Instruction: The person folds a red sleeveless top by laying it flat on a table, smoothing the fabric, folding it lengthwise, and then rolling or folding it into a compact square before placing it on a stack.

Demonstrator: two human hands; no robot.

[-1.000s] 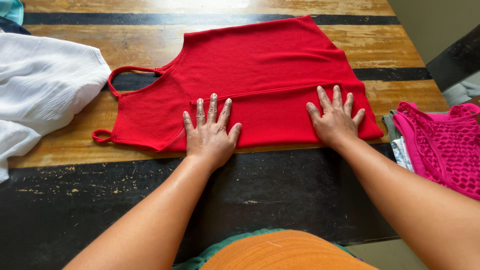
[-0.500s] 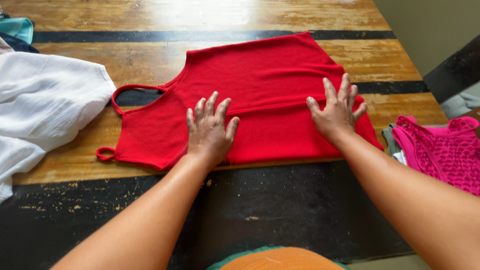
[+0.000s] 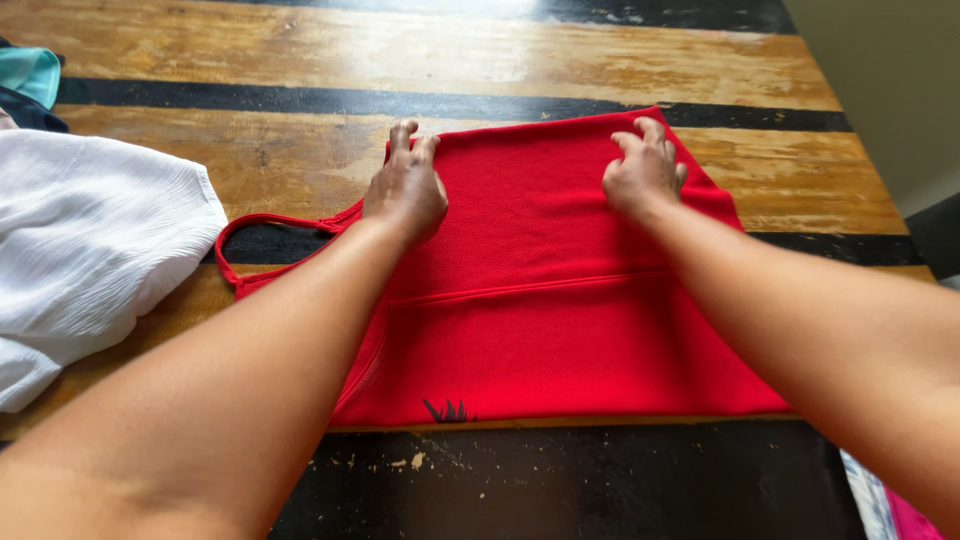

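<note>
Presently, both hands, left hand (image 3: 405, 185) and right hand (image 3: 643, 172), pinched the far edge of the red top (image 3: 540, 300), which lay flat on the tabletop (image 3: 300, 60), long axis crosswise, straps leftward.

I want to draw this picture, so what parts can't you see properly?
Head view only:
- Near left part of the red top: hidden under the left arm.
- Fingertips of the left hand and right hand: curled over the top's far edge, so the grip can't be told.
- White cloth: cut off by the left edge.
- Pink thing: a sliver at the bottom right corner.
- Small dark mark on the top: too small to make out.
</note>
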